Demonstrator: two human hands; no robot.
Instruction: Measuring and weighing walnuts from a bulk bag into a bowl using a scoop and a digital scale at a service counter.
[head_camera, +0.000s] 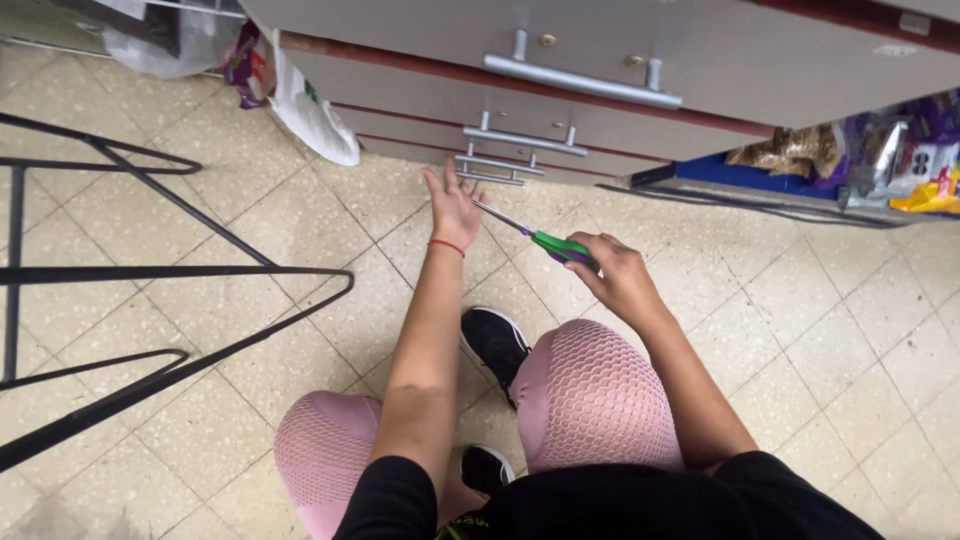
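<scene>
My left hand (453, 203) is stretched forward with its fingers apart and holds nothing. It reaches toward the lowest metal handle (490, 165) of a grey drawer stack (420, 85), just short of it. My right hand (618, 270) grips a pair of scissors (545, 240) by their green and purple handles. The metal blades point up and left, toward my left hand. A thin red band circles my left wrist. I crouch with pink-clad knees and black shoes below my arms.
A black metal frame (150, 290) stands on the tiled floor at the left. White plastic bags (310, 110) lie beside the drawers. Colourful snack packets (880, 155) fill a low shelf at the right.
</scene>
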